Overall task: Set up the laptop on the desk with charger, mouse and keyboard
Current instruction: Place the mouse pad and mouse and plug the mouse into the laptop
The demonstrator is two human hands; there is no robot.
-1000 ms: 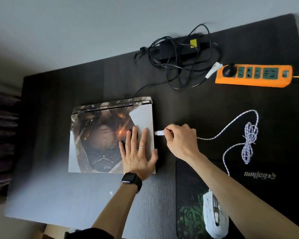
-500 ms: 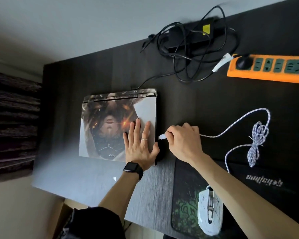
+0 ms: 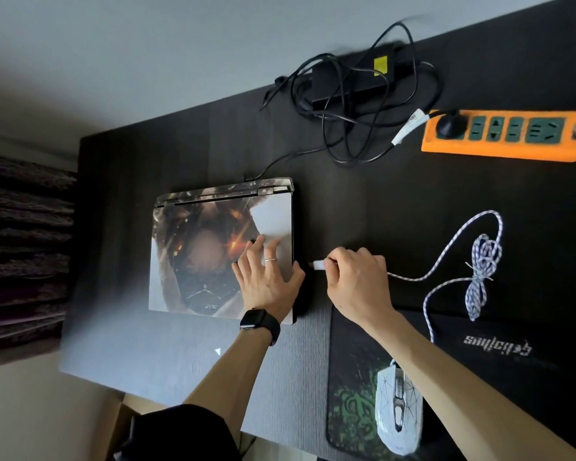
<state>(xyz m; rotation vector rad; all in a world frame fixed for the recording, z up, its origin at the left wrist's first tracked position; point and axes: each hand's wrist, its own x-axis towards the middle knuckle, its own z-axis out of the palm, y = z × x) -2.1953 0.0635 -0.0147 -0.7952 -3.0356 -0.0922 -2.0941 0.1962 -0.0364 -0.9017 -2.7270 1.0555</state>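
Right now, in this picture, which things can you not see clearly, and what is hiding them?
All in the head view:
- Ports on the laptop right side: in shadow, turned from the camera, partly behind the left hand.
- USB plug: rear covered by the right hand pinching it.
- Charger brick: blurred, under its tangled cable.
- Power strip: right end cut off by the frame edge.

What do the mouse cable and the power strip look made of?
Mouse cable: likely a braided fabric sheath, going by its white-and-blue woven pattern and matte look. Power strip: orange body looks like smooth moulded plastic with rounded edges; the dark green socket faces are probably plastic too.
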